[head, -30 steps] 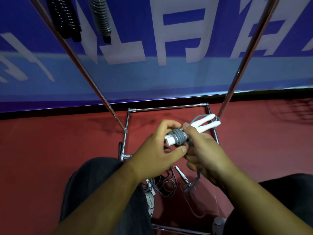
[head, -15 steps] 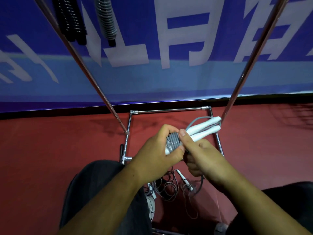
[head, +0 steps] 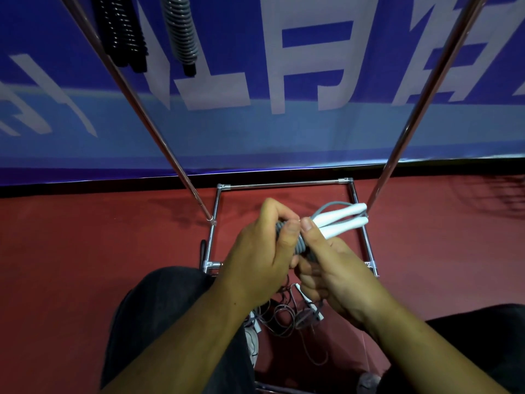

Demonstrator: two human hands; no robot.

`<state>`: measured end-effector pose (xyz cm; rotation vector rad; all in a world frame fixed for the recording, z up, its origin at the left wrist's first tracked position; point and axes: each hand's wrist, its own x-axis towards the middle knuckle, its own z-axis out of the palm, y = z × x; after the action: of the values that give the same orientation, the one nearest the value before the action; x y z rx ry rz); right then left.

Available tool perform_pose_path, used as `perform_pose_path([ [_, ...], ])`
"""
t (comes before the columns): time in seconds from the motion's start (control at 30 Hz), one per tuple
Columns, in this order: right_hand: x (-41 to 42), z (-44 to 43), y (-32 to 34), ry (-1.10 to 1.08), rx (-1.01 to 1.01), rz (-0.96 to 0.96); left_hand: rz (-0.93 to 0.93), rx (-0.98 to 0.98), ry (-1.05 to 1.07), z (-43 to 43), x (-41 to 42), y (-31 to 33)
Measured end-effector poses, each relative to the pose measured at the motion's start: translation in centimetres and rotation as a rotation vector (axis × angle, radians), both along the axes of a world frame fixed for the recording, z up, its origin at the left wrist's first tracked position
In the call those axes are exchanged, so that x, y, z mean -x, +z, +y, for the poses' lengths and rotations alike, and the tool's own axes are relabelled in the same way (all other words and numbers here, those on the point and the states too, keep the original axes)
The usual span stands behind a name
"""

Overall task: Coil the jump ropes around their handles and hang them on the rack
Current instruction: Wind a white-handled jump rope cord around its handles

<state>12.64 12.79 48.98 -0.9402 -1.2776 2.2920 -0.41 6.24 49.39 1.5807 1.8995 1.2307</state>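
A jump rope with two white handles [head: 342, 220] lies between my hands, its grey cord [head: 301, 245] coiled around the near ends of the handles. My left hand [head: 255, 260] grips the coiled part, thumb pressed on top. My right hand [head: 332, 268] holds the bundle from the right and below, thumb against the handles. A grey loop of cord arcs over the far ends of the handles. Two coiled ropes hang from above, a black one [head: 122, 29] and a grey one [head: 181, 29]. The metal rack [head: 284, 184] stands in front of me with two slanted poles.
Loose ropes [head: 287, 311] with white handles lie tangled on the red floor inside the rack base. My knees in dark trousers flank the pile. A blue banner [head: 284, 81] covers the wall behind the rack. The rack's top bar is out of view.
My left hand has closed further over the grey coil, hiding most of it. The bundle has shifted slightly up and away from me, and my thumbs now meet on top.
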Motion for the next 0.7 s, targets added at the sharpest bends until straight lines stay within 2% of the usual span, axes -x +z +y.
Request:
perform_pose_path([
  [0.1, -0.2, 0.0, 0.0, 0.014, -0.014, -0.01, -0.058, 0.006, -0.008, 0.1, 0.1, -0.4],
  [0.23, -0.3, 0.5, 0.0, -0.044, -0.061, -0.026, -0.473, 0.187, -0.076, 0.7, 1.0, -0.5],
  [0.3, -0.3, 0.9, -0.1, -0.079, -0.08, -0.014, -0.585, 0.284, -0.164, 0.8, 1.2, -0.2],
  [0.4, -0.5, 1.2, -0.2, -0.064, -0.132, -0.044, -0.522, 0.332, -0.223, 0.9, 1.2, 0.0],
  [0.5, -0.7, 1.3, -0.3, -0.053, -0.14, -0.103, -0.371, 0.339, -0.188, 0.8, 1.4, -0.2],
  [0.63, -0.7, 1.7, -1.0, -0.066, -0.318, -0.268, -0.169, 0.307, -0.119, 0.5, 1.2, -0.2],
  [0.7, -0.8, 1.7, -1.3, -0.057, -0.334, -0.326, -0.12, 0.281, -0.098, 0.6, 1.2, -0.4],
])
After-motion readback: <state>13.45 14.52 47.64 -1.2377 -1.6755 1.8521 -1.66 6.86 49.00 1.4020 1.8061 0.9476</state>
